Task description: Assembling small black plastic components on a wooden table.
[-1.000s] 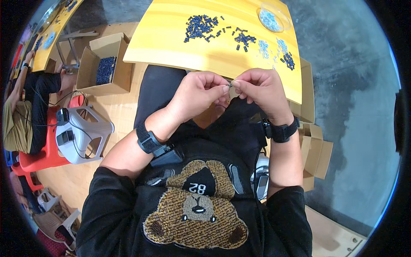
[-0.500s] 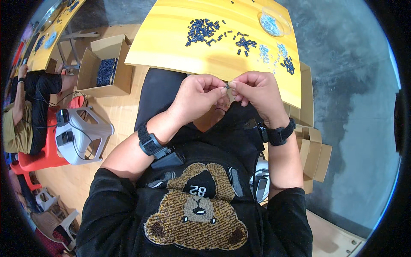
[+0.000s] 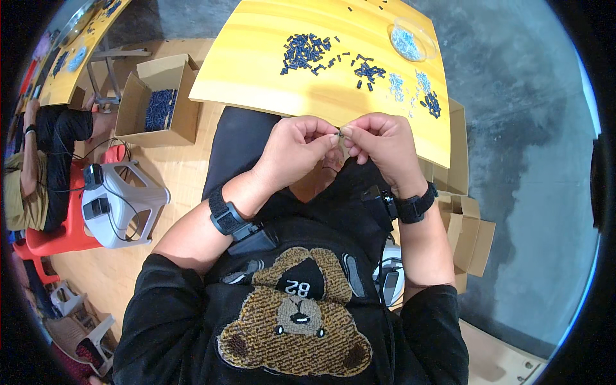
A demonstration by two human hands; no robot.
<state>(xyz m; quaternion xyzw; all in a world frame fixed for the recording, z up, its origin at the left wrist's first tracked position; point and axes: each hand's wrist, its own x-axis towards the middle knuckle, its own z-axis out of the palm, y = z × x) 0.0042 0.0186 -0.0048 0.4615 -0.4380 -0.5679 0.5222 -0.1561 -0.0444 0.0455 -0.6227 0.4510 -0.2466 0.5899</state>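
My left hand (image 3: 298,142) and my right hand (image 3: 384,141) meet fingertip to fingertip just off the front edge of the yellow table (image 3: 250,83). Both are closed in a pinch on a tiny dark piece (image 3: 339,132), mostly covered by the fingers; its exact kind is too small to make out. Beyond the hands lie a large heap of small black cylindrical parts (image 3: 301,52) and a smaller group of black parts (image 3: 367,72). Small clear bits (image 3: 396,87) are spread to the right, beside another cluster of black parts (image 3: 431,104).
A round clear dish (image 3: 407,42) of pale blue bits stands at the table's far right. On the floor at left are a cardboard box (image 3: 186,115) of dark parts and a white stool (image 3: 131,205). Another person (image 3: 38,167) sits far left. Open cartons (image 3: 471,237) stand at right.
The view has shifted slightly, so the table and hands sit a little lower. Both hands keep their pinch on the small dark piece, with only slight finger movement.
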